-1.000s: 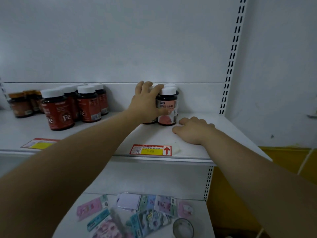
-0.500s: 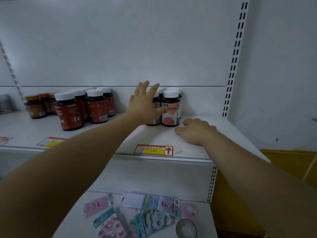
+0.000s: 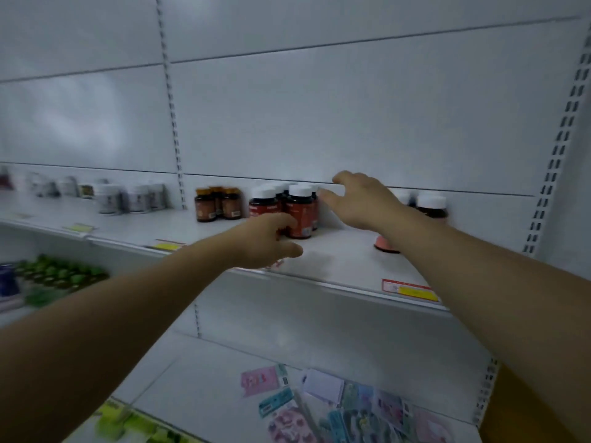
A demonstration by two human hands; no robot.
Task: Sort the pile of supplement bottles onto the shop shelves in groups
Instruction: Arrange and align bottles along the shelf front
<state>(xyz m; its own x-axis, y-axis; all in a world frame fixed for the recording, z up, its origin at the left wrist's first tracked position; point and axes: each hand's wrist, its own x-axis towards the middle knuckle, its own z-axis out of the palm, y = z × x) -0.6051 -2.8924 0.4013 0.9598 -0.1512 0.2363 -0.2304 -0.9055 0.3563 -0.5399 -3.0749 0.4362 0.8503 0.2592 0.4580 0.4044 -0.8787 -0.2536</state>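
Where both arms reach: shelf point(image 3: 345, 260), at the red bottles point(image 3: 299, 212).
Red bottles: white-capped cluster, upright, standing mid-shelf toward the back, between the two hands.
Left hand point(image 3: 265, 243): in front of the cluster at its left side, fingers curled toward the nearest bottle, thumb sticking out to the right; blur hides whether it grasps a bottle.
Right hand point(image 3: 364, 203): hovers above the shelf just right of the cluster's caps, released, fingers spread, holding nothing.
Amber bottles point(image 3: 217, 204): small group with orange caps, just left of the red cluster.
White jars point(image 3: 134, 196): further left on the same shelf, blurred.
Pink bottles point(image 3: 431, 206): white-capped, right of the cluster, partly hidden behind the right arm.
Price tag point(image 3: 411, 290): red and yellow, on the shelf's front edge beside the right arm.
Lower shelf point(image 3: 208, 388): scattered flat packets point(image 3: 323, 404), mostly pink and blue.
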